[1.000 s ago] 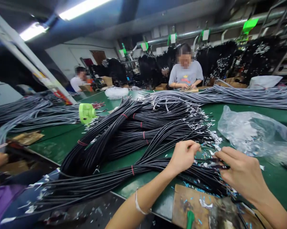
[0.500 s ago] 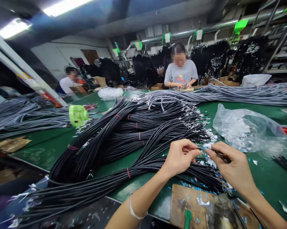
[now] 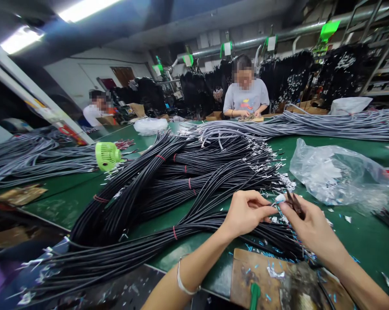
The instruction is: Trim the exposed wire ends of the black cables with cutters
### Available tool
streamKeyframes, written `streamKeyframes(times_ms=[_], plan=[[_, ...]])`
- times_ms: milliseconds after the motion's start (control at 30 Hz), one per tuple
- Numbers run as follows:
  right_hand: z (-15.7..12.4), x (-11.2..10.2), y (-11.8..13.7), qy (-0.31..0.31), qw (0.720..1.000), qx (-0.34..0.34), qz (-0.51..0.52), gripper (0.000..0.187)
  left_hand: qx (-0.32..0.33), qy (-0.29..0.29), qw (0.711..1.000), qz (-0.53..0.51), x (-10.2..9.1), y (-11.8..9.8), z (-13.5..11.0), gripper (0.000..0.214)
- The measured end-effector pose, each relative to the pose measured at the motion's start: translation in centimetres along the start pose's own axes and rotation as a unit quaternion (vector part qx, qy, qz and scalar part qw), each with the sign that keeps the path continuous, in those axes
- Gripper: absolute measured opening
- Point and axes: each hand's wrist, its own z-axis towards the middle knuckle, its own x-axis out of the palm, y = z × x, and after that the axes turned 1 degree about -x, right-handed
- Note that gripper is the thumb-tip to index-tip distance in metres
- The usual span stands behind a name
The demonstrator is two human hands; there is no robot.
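Currently left hand (image 3: pixel 246 213) is pinching 1 thin black cable (image 3: pixel 268 206) by its white-tipped end, fingers closed. Right hand (image 3: pixel 310 228) is gripping small dark cutters (image 3: pixel 294 203) at 3 o'clock, likely steadying the tip. Black cable bundles (image 3: pixel 168 189) are sprawling toward 9 o'clock on the green table (image 3: pixel 368 241). No readable labels.

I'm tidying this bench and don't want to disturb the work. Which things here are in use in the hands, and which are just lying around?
In use:
left hand pinching a cable end
right hand holding a dark tool
black cable bundles

Lying about:
green fan
plastic bag
grey cables
wooden board
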Motion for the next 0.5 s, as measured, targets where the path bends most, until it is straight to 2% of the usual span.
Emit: streamKeyframes(times_ms=[33,100,167,233,333,433,500], plan=[[0.0,-0.1,0.2,0.034,0.996,0.05,0.071,0.023,0.036,-0.009,0.999,0.005,-0.1,-0.1,0.0,0.029],[0.1,-0.3,0.6,0.094,0.969,0.134,0.182,0.032,0.144,-0.033,0.986,0.081,-0.5,-0.4,0.0,0.026],[0.2,-0.4,1.0,0.117,0.949,0.177,0.235,0.037,0.257,-0.055,0.946,0.191,-0.8,-0.5,-0.2,0.018],[0.2,-0.3,1.1,0.11,0.946,0.183,0.245,0.039,0.344,-0.068,0.897,0.268,-1.1,-0.4,-0.3,0.015],[0.1,0.0,1.0,0.084,0.963,0.156,0.205,0.042,0.415,-0.081,0.843,0.334,-1.5,-0.1,-0.4,0.021],[-0.2,0.5,0.7,0.03,0.995,0.061,0.07,0.037,0.447,-0.096,0.804,0.38,-1.4,0.2,-0.4,0.022],[-0.4,0.7,0.5,-0.012,1.0,-0.006,-0.015,0.032,0.457,-0.124,0.791,0.388,-1.2,0.2,-0.5,0.022]])
